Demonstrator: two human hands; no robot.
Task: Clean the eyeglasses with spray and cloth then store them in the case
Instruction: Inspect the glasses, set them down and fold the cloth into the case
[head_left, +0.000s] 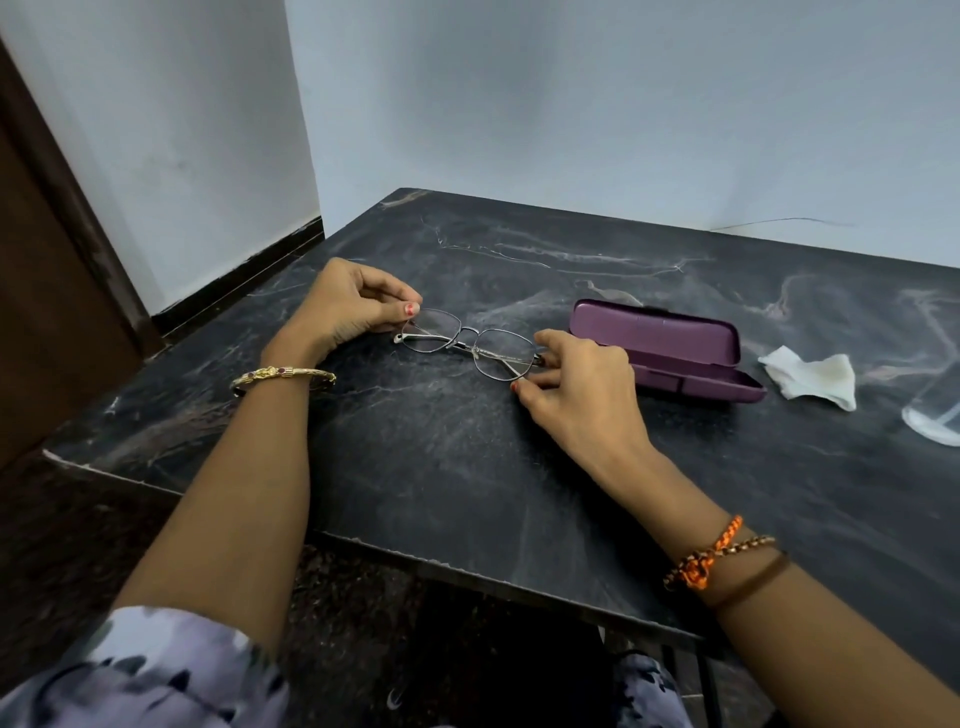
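Thin dark-rimmed eyeglasses (470, 346) lie just above the black marble table (441, 467), temples folded in. My left hand (350, 306) pinches the left end of the frame between thumb and fingers. My right hand (576, 384) grips the right end near the hinge. A purple glasses case (660, 348) stands open right beside my right hand, its lid up. A crumpled white cloth (810, 376) lies to the right of the case. A clear object (932, 415) at the right edge is only partly in view; I cannot tell whether it is the spray bottle.
White walls close off the table's far side. A dark wooden door frame (62, 260) stands at the left. The table's front edge (415, 561) runs diagonally over a dark speckled floor.
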